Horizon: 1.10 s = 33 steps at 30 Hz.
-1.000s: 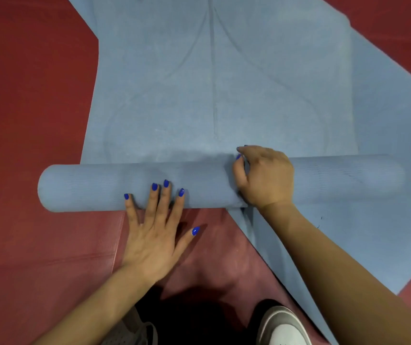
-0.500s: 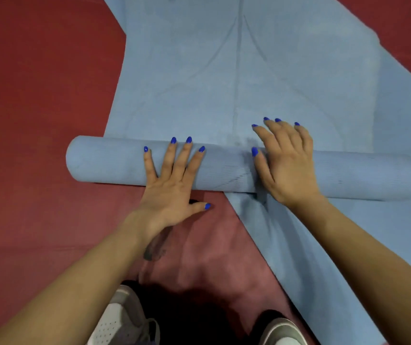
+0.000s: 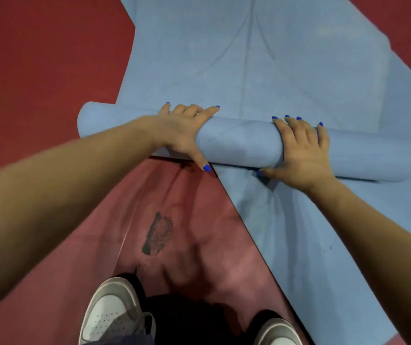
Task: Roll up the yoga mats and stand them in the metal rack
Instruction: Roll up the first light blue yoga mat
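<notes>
Blue yoga mat (image 3: 239, 143), half rolled, gripped by left hand (image 3: 182, 130) and right hand (image 3: 301, 150).

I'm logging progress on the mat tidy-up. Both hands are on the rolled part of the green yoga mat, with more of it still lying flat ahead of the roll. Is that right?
Not quite: the mat is blue, not green. The head view shows the left hand and the right hand both on the rolled part of the blue yoga mat, with more of it still lying flat ahead of the roll.
</notes>
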Tool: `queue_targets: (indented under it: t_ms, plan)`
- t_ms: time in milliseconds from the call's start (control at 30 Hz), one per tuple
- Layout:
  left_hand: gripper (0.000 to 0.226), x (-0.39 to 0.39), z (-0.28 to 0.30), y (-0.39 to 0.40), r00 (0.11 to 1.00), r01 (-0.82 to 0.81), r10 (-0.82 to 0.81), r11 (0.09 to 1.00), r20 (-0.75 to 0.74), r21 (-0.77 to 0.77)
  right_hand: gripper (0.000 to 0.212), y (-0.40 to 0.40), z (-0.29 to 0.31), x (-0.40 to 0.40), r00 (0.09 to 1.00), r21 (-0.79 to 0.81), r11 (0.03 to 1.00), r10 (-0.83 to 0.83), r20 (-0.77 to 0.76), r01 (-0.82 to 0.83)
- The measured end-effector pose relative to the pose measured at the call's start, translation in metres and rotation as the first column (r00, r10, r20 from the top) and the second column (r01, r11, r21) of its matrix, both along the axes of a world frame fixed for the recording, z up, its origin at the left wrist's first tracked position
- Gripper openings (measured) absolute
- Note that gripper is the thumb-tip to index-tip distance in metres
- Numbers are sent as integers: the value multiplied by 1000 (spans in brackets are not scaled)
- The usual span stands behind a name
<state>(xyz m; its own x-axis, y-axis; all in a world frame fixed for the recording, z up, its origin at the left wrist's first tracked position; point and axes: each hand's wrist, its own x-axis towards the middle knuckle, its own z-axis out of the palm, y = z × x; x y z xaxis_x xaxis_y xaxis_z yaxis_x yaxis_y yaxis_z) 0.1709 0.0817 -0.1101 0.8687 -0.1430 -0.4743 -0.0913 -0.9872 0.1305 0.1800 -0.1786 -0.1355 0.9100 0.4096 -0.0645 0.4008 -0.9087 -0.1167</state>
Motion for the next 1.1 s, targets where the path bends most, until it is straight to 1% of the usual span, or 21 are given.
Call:
queue_targets:
  t_ms: [33, 67, 100, 133, 200, 233, 267, 300, 333, 400, 500, 533, 567, 667, 733, 867, 1000, 1100]
  plan:
    - [139, 8, 3, 1, 1000, 12, -12, 1000, -19, 27, 115, 1, 5, 8, 999, -25, 1000, -2, -53, 1]
    - [141, 12, 5, 1, 1000, 23, -23, 998, -3, 53, 116, 3, 8, 15, 996, -43, 999, -1, -88, -2]
    - [142, 12, 4, 0, 998, 28, -32, 998, 57, 61, 116, 5, 11, 21, 994, -56, 998, -1, -113, -5]
    - [141, 8, 0, -1, 989, 19, -25, 999, 148, 41, 115, 6, 14, 25, 991, -64, 998, -6, -131, -2]
    - [135, -7, -8, -6, 945, -59, 87, 994, 316, -97, 114, 8, 17, 32, 986, -73, 997, -22, -166, 10]
    - [134, -15, -11, -8, 922, -96, 149, 982, 357, -161, 113, 9, 18, 35, 983, -76, 997, -25, -184, 11]
    - [134, -23, -15, -9, 908, -105, 166, 979, 384, -175, 114, 10, 19, 38, 979, -82, 997, -27, -204, 11]
    - [134, -30, -19, -8, 903, -86, 133, 987, 409, -133, 114, 11, 21, 40, 974, -87, 996, -29, -223, 9]
    - [134, -35, -24, -7, 899, -46, 68, 997, 433, -61, 115, 11, 23, 43, 971, -93, 996, -28, -239, 6]
    - [129, -33, -28, -3, 900, 14, -39, 998, 434, 61, 121, 12, 26, 49, 961, -132, 991, -22, -274, -15]
    - [115, -19, -24, -1, 929, 7, -62, 988, 364, 152, 140, 19, 33, 57, 942, -270, 961, -30, -336, -66]
    - [111, -15, -23, -1, 930, 4, -62, 987, 362, 158, 143, 21, 35, 59, 937, -289, 955, -39, -348, -68]
    - [107, -11, -21, -1, 924, 13, -77, 985, 375, 170, 141, 22, 37, 61, 935, -287, 956, -41, -353, -66]
    - [94, -6, -20, 3, 868, 45, -154, 971, 471, 233, 116, 19, 36, 59, 955, -227, 972, -3, -298, -68]
    - [93, -8, -19, 5, 841, 56, -179, 967, 511, 247, 105, 16, 35, 55, 964, -201, 977, 12, -266, -67]
    - [94, -27, -22, 4, 832, 66, -186, 969, 523, 239, 102, 14, 36, 38, 962, -179, 982, 3, -275, -54]
    - [81, -59, -22, 5, 824, 77, -167, 980, 542, 184, 100, 9, 37, 8, 963, -167, 982, 36, -269, -83]
    - [80, -82, -21, 6, 831, 84, -160, 983, 533, 164, 100, 9, 40, -15, 957, -194, 974, 56, -283, -114]
